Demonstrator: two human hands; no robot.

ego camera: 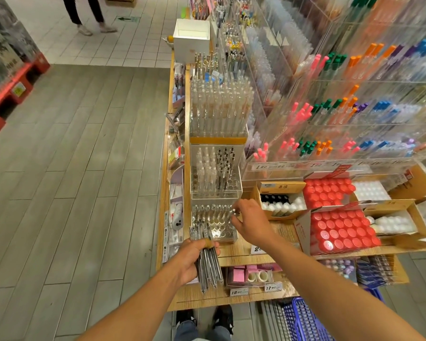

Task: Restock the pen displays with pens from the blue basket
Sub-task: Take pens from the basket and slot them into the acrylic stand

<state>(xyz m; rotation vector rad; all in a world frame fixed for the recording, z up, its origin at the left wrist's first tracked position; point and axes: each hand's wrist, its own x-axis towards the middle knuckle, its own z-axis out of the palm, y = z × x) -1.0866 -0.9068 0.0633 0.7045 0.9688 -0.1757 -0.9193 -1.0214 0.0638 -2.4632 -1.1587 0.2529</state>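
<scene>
Over the front edge of the wooden counter (244,249), the left hand (194,260) is closed around a bundle of pens (208,264), tips pointing up. Just beyond stands a clear pen display (214,222), its back rows filled and its front holes bare. At its right side the right hand (250,221) pinches one pen (234,212). Low right, the blue basket (305,321) sits on the floor.
</scene>
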